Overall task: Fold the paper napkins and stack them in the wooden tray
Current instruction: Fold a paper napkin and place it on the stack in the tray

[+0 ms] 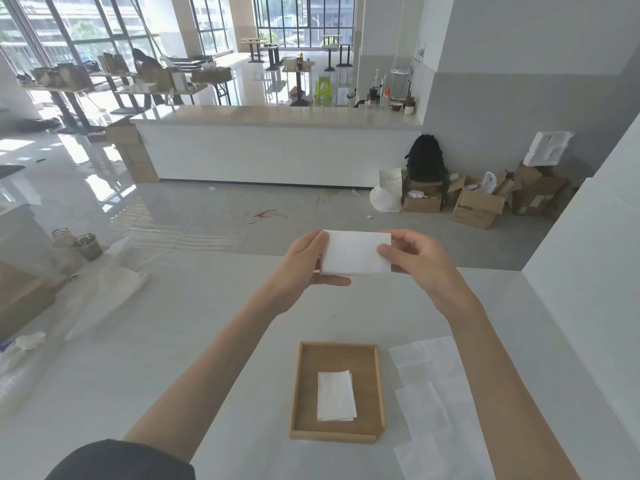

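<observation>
I hold a folded white napkin [353,252] up in the air above the far part of the white table [207,341]. My left hand [304,268] pinches its left edge, thumb in front and fingers behind. My right hand [415,261] pinches its right edge the same way. Below, near the table's front, sits the wooden tray [298,393] with a folded napkin [336,396] lying flat inside. Unfolded napkins [429,393] lie spread on the table just right of the tray, partly under my right forearm.
A white wall [595,271] borders the table on the right. Clear plastic wrapping [107,292] and crumpled paper [31,341] lie at the table's left. Beyond the far edge are the floor, a long white counter [277,150] and cardboard boxes [485,202].
</observation>
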Action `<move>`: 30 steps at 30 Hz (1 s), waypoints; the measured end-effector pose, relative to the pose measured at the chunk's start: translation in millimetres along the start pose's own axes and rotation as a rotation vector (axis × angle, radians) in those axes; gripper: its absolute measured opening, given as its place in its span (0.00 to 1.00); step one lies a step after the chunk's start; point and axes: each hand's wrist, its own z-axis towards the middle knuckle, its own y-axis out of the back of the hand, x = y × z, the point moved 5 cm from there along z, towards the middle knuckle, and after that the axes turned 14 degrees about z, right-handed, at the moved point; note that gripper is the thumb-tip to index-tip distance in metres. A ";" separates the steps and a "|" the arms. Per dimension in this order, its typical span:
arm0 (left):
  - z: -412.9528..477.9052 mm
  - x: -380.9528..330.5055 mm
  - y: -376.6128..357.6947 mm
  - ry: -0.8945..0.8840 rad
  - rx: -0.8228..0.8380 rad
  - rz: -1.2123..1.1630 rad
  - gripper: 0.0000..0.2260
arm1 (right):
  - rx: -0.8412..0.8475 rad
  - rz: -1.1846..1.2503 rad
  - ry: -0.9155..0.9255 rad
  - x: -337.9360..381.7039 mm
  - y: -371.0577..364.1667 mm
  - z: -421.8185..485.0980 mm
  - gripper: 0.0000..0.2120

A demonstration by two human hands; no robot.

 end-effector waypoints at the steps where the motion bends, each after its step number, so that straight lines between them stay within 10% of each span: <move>1: -0.1 1.1 -0.1 0.009 -0.001 -0.030 0.16 | -0.008 -0.021 0.002 -0.8 0.7 0.0 0.07; 20: -6.3 14.5 2.0 -0.044 0.147 -0.086 0.13 | 0.058 0.063 -0.130 -21.4 -5.1 -4.1 0.07; 25: -16.9 17.7 5.6 -0.267 -0.279 0.563 0.15 | -0.229 -0.024 -0.113 -29.8 -3.3 -13.3 0.10; 30: -48.9 51.0 -28.8 -0.620 -0.280 1.043 0.21 | -0.001 0.288 -0.332 -58.4 -34.2 -32.7 0.24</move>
